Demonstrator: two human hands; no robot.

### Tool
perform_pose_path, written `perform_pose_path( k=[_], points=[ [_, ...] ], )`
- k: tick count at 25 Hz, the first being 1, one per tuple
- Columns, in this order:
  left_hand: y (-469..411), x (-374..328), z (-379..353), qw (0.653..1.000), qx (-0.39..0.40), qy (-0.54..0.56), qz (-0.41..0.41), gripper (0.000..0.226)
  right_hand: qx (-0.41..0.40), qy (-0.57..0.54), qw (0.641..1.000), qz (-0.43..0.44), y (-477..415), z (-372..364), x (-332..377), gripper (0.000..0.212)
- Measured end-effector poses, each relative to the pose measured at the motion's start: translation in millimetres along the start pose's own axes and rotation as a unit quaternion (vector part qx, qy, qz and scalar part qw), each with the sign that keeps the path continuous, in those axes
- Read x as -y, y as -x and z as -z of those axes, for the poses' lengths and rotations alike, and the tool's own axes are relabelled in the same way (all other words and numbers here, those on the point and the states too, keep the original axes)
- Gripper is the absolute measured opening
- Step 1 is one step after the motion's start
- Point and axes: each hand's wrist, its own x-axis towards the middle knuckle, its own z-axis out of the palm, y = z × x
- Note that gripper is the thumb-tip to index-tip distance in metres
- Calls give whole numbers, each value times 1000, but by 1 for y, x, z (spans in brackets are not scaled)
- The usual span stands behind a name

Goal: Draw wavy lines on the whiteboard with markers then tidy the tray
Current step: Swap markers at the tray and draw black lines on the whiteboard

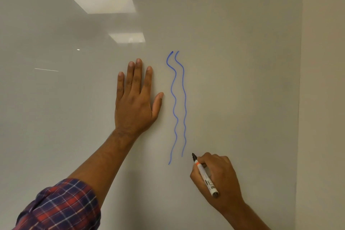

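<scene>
Glossy whiteboard [233, 61] fills the view, ceiling lights reflected at 11 o'clock. Two blue wavy lines [179, 103] run down its middle. At 9 o'clock of them, the left hand [135, 99] presses flat, fingers straight. At 5 o'clock, the right hand [216, 177] grips a marker [204, 175], tip just beside the lines' lower ends.

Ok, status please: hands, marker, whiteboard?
Left hand flat on whiteboard. Right hand grips marker, tip just right of two blue wavy lines' lower ends. Nothing in the way.

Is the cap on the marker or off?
Off. The marker shows a bare dark tip, poking up out of the right hand near the blue wavy lines.
</scene>
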Motion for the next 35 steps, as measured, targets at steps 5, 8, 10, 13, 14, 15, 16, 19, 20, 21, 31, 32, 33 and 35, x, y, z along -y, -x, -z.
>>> perform_pose_path(
  k=[5,8,10,13,14,15,16,19,20,21,31,32,33,35],
  points=[
    [-1,-1,0,1000,3,4,1,74,19,-65,996,-50,1,5,2,9],
    [-1,-1,0,1000,1,5,5,74,-8,-146,987,-73,-20,21,13,16],
    [-1,-2,0,1000,-3,9,3,74,-64,-191,976,-78,-51,36,27,14],
    [-1,-1,1,1000,-5,11,4,74,-144,-236,960,-54,-114,54,44,10],
    [-1,-1,1,1000,-5,11,4,74,-162,-249,954,-47,-136,57,47,9],
    [0,-1,1,1000,-6,12,4,74,-175,-260,948,-43,-156,60,48,8],
    [-1,-1,1,1000,-6,13,4,74,-182,-263,947,-39,-174,62,48,8],
    [0,-1,0,1000,-9,22,3,74,-178,-233,956,-26,-206,62,45,9],
    [0,-2,-1,1000,-10,23,2,74,-177,-223,958,-23,-210,61,43,9],
    [0,-2,-1,1000,-12,23,1,74,-176,-217,960,-19,-214,59,41,9],
    [1,-1,-2,1000,-21,23,0,73,-161,-180,970,15,-217,46,37,6],
    [1,-1,-2,1000,-21,22,0,73,-148,-176,973,23,-211,45,37,6],
    [1,-1,-2,1000,-20,22,-1,73,-136,-173,975,32,-203,44,36,6],
    [1,-1,-2,1000,-18,22,-1,73,-118,-166,978,43,-189,45,29,4]
  ],
)
